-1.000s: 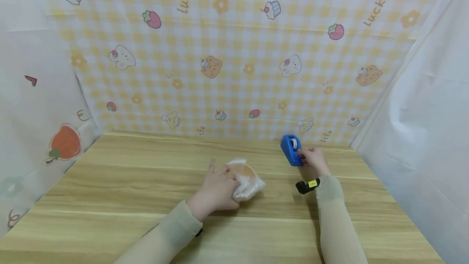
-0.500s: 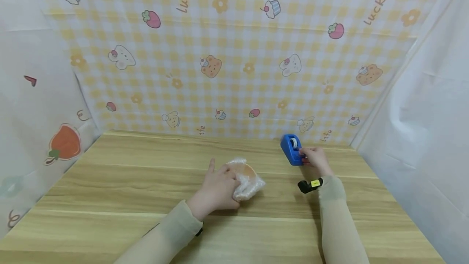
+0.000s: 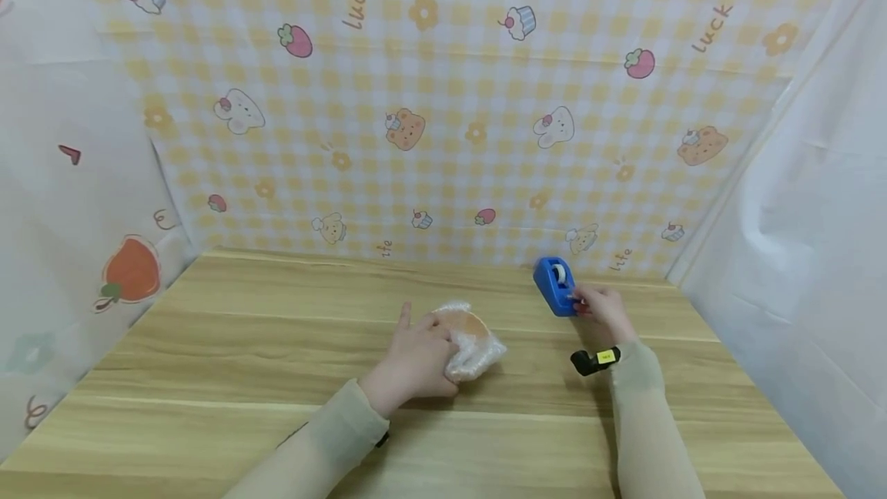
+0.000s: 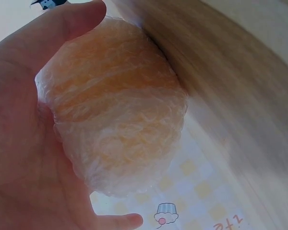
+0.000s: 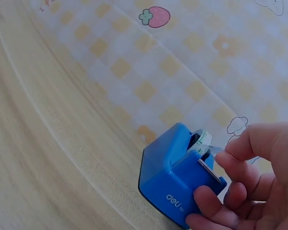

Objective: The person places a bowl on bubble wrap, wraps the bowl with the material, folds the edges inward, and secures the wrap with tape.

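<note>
My left hand (image 3: pixel 419 356) grips a round, orange-and-white thing wrapped in bubble wrap (image 3: pixel 471 345) on the table, fingers over its top and thumb at its near side. In the left wrist view the wrapped bundle (image 4: pixel 120 105) fills the palm; its wrapping blurs what is inside. Farther back on the right stands a blue tape dispenser (image 3: pixel 550 287) with a white roll of tape (image 5: pixel 201 142). The right hand (image 3: pixel 604 310) is at its front end, thumb and forefinger pinching the clear tape end (image 5: pixel 214 149) drawn off the roll. Its lower fingers touch the dispenser's front, by the toothed cutter (image 5: pixel 209 170).
The wood-grain table (image 3: pixel 277 329) runs back to a yellow checked cloth wall (image 3: pixel 443 98). White cloth (image 3: pixel 818 237) hangs at the right side, and a printed white cloth (image 3: pixel 83 199) at the left. A black wrist camera (image 3: pixel 589 361) sits at the right wrist.
My right hand has drawn back slightly from the roll, toward the dispenser's front and to the right. The head view has shifted a little; the left hand still holds the wrapped bundle in place.
</note>
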The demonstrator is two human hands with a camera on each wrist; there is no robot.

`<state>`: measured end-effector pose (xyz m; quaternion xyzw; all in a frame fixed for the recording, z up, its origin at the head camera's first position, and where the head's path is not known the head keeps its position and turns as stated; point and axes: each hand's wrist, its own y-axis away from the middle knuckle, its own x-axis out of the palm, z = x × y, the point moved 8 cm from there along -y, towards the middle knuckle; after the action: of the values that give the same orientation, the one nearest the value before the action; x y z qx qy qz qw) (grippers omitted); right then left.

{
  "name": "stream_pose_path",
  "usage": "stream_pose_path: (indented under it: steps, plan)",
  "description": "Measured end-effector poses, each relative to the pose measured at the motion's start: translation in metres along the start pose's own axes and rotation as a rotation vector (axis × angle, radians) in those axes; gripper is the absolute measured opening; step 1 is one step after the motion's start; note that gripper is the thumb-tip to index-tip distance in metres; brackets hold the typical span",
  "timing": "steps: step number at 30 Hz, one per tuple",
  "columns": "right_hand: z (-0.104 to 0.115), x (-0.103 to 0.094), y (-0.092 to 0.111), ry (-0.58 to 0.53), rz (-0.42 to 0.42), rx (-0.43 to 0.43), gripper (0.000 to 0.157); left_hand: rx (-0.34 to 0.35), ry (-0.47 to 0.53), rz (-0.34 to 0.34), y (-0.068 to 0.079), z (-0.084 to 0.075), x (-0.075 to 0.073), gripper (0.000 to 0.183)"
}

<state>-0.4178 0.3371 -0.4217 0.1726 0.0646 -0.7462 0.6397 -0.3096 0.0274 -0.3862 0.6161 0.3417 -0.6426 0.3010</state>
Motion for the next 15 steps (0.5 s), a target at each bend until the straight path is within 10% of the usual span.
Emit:
stream_pose_path:
  steps: [15]
  plan:
    - [-0.005, 0.002, 0.018, -0.205, 0.089, -0.023, 0.019, 0.004, 0.025, -0.006, -0.001, 0.001, -0.001, 0.034]
